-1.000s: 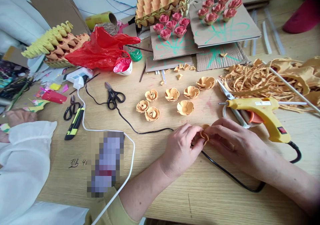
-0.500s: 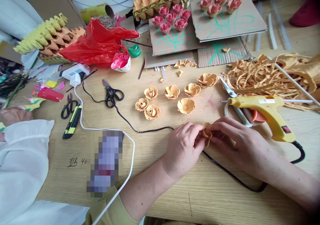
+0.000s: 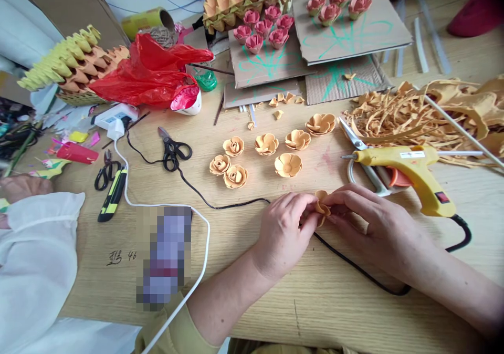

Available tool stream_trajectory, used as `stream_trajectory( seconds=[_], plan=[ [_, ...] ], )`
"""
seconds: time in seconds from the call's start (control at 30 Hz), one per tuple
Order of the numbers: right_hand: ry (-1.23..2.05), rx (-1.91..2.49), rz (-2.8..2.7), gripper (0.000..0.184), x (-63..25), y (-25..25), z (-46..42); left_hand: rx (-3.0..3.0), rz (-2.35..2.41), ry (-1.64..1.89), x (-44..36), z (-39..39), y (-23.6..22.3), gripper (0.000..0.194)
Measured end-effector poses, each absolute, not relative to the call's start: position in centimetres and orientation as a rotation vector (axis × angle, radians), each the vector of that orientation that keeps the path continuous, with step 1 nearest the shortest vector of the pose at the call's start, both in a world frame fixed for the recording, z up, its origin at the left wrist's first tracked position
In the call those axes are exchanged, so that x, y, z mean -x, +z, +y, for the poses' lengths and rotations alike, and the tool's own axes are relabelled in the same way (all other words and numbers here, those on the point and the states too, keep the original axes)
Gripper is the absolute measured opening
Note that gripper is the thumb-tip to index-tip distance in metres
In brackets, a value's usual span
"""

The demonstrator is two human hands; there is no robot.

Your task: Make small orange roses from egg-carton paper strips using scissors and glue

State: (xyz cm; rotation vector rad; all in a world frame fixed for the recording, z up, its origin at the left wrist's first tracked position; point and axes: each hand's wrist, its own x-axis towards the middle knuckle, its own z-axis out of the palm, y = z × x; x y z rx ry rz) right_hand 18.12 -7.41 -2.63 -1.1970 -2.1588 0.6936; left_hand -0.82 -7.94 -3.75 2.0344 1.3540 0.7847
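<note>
Between my two hands is a small tan paper flower (image 3: 322, 207), its curled petals partly hidden by fingers. My left hand (image 3: 284, 233) pinches it from the left with thumb and forefinger. From the other side, the fingertips of my right hand (image 3: 366, 220) grip its petals. Just beyond lie several finished-looking tan flowers: an open cup-shaped flower (image 3: 289, 165), a fuller flower (image 3: 266, 144) and a rolled-centre rose (image 3: 236, 176). A yellow glue gun (image 3: 409, 165) rests on its side right of my hands, with scissors (image 3: 356, 138) partly under it.
Tan scraps (image 3: 394, 112) are heaped at the right. Pink flowers (image 3: 263, 27) stand on cardboard at the back. A black cord (image 3: 224, 206) runs under my hands; a white cable (image 3: 208, 238) crosses the left. A co-worker's white sleeve (image 3: 47, 238) is at far left, near black-handled scissors (image 3: 171, 154).
The whole view has shifted slightly, with table items appearing a little further left. Both hands still hold the flower; its petals and my fingers have turned only a little.
</note>
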Motion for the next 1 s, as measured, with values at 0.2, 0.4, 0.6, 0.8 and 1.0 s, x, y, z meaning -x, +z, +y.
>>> stream_trajectory(
  seconds=[0.2,0.4,0.6,0.8,1.0],
  plan=[
    [0.671,1.207,-2.155,0.013,-17.98,-2.75,-7.44,-2.091,1.382,0.751,0.69,-7.89,-3.75,0.008],
    [0.637,1.204,-2.139,0.009,-17.71,-2.74,-7.62,-2.084,1.375,0.752,0.47,-7.82,-3.73,0.006],
    [0.621,1.199,-2.108,0.009,-17.67,-2.78,-7.67,-2.060,1.370,0.774,0.47,-7.80,-3.95,0.011],
    [0.725,1.188,-2.081,0.012,-17.93,-2.58,-7.62,-2.069,1.371,0.788,0.45,-7.72,-3.97,0.009],
    [0.687,1.226,-2.045,0.012,-17.53,-2.59,-7.77,-2.073,1.373,0.780,0.55,-7.76,-3.94,0.009]
  ],
)
